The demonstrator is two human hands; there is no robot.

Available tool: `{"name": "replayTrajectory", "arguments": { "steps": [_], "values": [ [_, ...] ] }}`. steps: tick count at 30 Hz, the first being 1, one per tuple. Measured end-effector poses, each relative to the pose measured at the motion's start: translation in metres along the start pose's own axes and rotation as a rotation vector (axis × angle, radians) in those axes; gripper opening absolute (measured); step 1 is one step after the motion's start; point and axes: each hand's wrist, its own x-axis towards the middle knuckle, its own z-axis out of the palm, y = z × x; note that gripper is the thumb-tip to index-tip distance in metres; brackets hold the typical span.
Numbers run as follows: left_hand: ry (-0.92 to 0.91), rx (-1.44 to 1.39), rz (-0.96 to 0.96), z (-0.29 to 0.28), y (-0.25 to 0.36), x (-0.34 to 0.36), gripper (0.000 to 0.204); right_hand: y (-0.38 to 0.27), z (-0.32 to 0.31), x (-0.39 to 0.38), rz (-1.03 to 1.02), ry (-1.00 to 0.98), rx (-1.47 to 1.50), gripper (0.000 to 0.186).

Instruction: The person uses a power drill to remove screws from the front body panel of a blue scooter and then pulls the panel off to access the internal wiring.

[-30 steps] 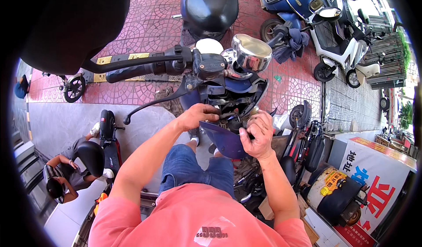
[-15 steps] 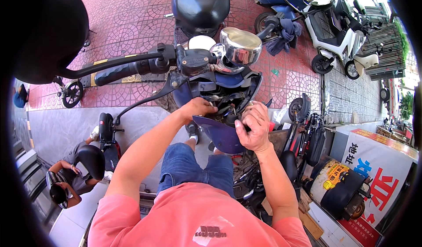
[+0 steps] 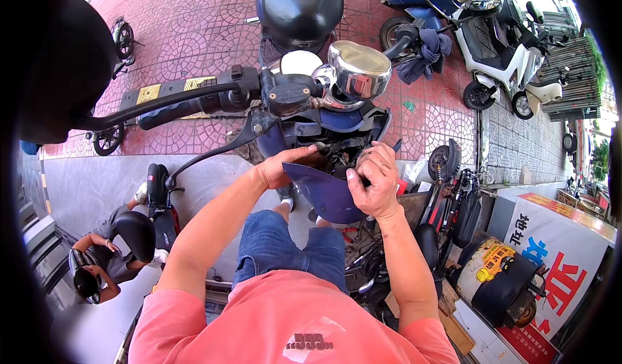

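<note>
A dark blue plastic front panel (image 3: 327, 199) stands away from the front of a scooter, tilted, with an opening behind it. Dark wiring and parts (image 3: 342, 156) show inside that opening. My left hand (image 3: 285, 164) is at the panel's upper left corner, partly hidden behind it, its fingers closed along the inner side. At the right edge my right hand (image 3: 376, 181) grips the panel, fingers curled and thumb toward me. Just beyond both hands are the scooter's handlebar (image 3: 194, 103), brake lever (image 3: 214, 149) and chrome headlight housing (image 3: 359, 72).
A black scooter seat (image 3: 299, 11) lies beyond the handlebar. Parked scooters, one white (image 3: 495, 46), stand at the far right. A seated person (image 3: 107, 254) is at lower left. Scrap parts, a round tank (image 3: 492, 273) and a signboard (image 3: 551, 254) crowd the right side.
My left hand has drawn back slightly from the opening to the panel's left corner. The panel's tilt has shifted a little; my right hand keeps its grip.
</note>
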Motion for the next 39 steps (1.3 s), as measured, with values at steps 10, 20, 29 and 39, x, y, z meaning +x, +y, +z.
{"name": "replayTrajectory", "arguments": {
  "steps": [10, 20, 29, 39],
  "values": [
    [0.045, -0.311, 0.139, -0.024, -0.026, 0.017, 0.071, 0.016, 0.005, 0.028, 0.057, 0.04, -0.14, 0.022],
    [0.929, 0.514, 0.457, -0.011, -0.04, -0.035, 0.049, 0.008, 0.019, 0.05, 0.167, 0.215, -0.266, 0.018],
    [1.013, 1.354, 0.917, 0.041, 0.017, -0.027, 0.05, 0.052, 0.033, 0.047, 0.487, 0.554, -0.095, 0.02],
    [0.981, 1.273, 0.873, 0.029, 0.019, -0.01, 0.039, 0.136, 0.045, -0.036, 0.838, 0.44, -0.021, 0.05]
  ]
}}
